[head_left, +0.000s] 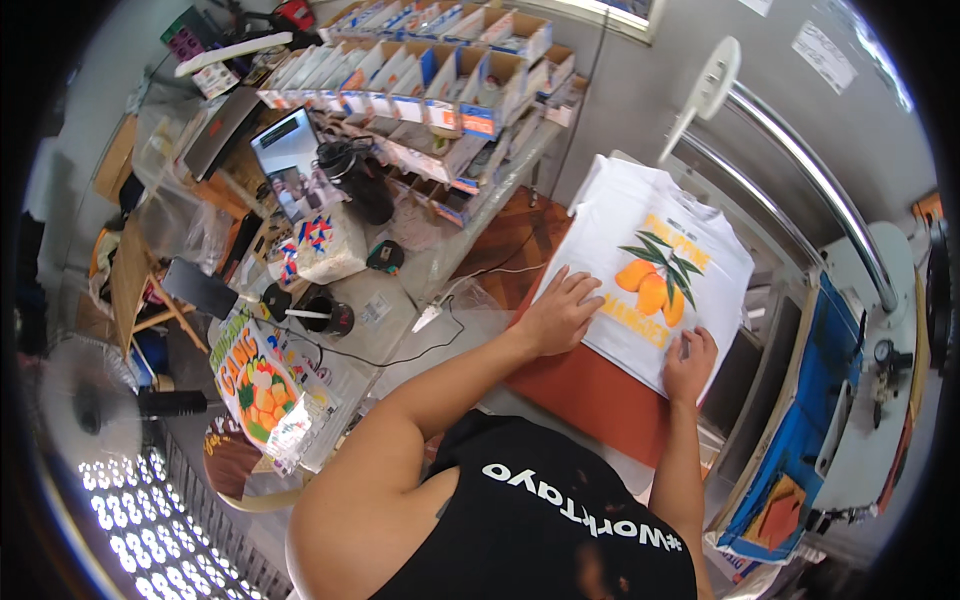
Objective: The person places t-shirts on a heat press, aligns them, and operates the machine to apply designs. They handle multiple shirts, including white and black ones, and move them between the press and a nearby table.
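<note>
A white T-shirt [608,232] lies spread over the reddish-brown pad [590,395] of a press. On its front is a print of orange mangoes [650,287] with green leaves and yellow lettering. My left hand [566,312] rests on the shirt's left part, fingers stretched out toward the print. Near the lower right of the print, my right hand [690,364] touches the fabric with its fingers slightly bent and apart. Neither hand grips anything that I can see.
The press's metal arm [800,165] and grey housing [885,265] stand to the right. At left, a cluttered table holds a tablet [290,165], a black jug [356,182], a dark cup [325,316] and a colourful printed sheet [262,385]. Cardboard bins [440,95] line the back.
</note>
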`<control>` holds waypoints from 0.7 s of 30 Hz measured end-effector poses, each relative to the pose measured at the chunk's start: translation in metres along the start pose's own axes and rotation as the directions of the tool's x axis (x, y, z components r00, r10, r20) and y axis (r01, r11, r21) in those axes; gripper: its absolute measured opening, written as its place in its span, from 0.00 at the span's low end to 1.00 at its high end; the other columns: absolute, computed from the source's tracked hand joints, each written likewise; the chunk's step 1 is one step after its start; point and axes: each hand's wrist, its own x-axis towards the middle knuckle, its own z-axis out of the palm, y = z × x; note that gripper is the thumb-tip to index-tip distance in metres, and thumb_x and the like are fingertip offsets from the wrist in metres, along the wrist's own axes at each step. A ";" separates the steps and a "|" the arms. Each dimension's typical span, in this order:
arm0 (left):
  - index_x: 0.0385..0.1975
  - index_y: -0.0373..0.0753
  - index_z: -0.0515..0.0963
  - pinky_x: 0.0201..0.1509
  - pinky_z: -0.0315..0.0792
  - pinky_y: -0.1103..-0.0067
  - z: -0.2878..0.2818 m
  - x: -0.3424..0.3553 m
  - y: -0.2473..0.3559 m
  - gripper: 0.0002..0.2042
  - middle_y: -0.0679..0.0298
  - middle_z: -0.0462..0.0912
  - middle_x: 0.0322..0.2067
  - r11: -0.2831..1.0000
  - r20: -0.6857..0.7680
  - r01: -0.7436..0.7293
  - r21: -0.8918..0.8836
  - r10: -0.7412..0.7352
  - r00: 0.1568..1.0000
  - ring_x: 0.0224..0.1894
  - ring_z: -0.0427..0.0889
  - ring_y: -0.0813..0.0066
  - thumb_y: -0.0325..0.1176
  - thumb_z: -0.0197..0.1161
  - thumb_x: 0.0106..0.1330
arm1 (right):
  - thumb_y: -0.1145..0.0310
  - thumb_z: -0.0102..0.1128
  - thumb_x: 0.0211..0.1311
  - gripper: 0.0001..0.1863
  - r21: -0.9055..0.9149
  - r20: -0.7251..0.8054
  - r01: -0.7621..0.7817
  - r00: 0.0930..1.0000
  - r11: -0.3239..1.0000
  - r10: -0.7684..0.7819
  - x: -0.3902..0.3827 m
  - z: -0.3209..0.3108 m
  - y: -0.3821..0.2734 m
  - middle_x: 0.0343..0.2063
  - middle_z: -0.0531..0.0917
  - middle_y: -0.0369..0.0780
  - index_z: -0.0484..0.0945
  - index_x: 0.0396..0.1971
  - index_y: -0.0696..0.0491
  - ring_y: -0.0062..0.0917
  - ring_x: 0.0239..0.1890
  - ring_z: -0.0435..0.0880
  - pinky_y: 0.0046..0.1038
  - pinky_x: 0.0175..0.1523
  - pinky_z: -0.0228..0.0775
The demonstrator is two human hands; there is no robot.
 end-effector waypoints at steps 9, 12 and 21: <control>0.55 0.39 0.77 0.71 0.55 0.49 0.017 0.004 -0.006 0.19 0.57 0.74 0.61 0.984 0.091 -0.024 0.174 0.008 0.996 0.64 0.68 0.49 0.31 0.57 0.64 | 0.66 0.65 0.54 0.12 -0.006 -0.001 -0.040 0.999 0.999 0.040 0.005 0.001 -0.006 0.49 0.78 0.45 0.81 0.38 0.54 0.42 0.55 0.74 0.41 0.60 0.66; 0.55 0.39 0.77 0.71 0.55 0.49 0.019 0.009 -0.002 0.19 0.59 0.75 0.60 0.981 0.107 -0.040 0.191 0.020 0.994 0.64 0.68 0.50 0.31 0.58 0.64 | 0.65 0.64 0.56 0.12 0.001 0.013 -0.065 0.998 0.998 0.065 0.003 -0.005 -0.004 0.50 0.77 0.44 0.82 0.39 0.54 0.41 0.56 0.73 0.40 0.61 0.66; 0.54 0.39 0.78 0.70 0.56 0.49 0.016 0.008 -0.002 0.18 0.59 0.76 0.59 0.982 0.089 -0.040 0.183 0.024 0.996 0.63 0.68 0.50 0.31 0.58 0.63 | 0.64 0.64 0.57 0.13 -0.014 0.047 -0.091 0.995 0.996 0.092 0.003 -0.006 -0.009 0.52 0.77 0.43 0.82 0.40 0.54 0.40 0.58 0.72 0.40 0.63 0.64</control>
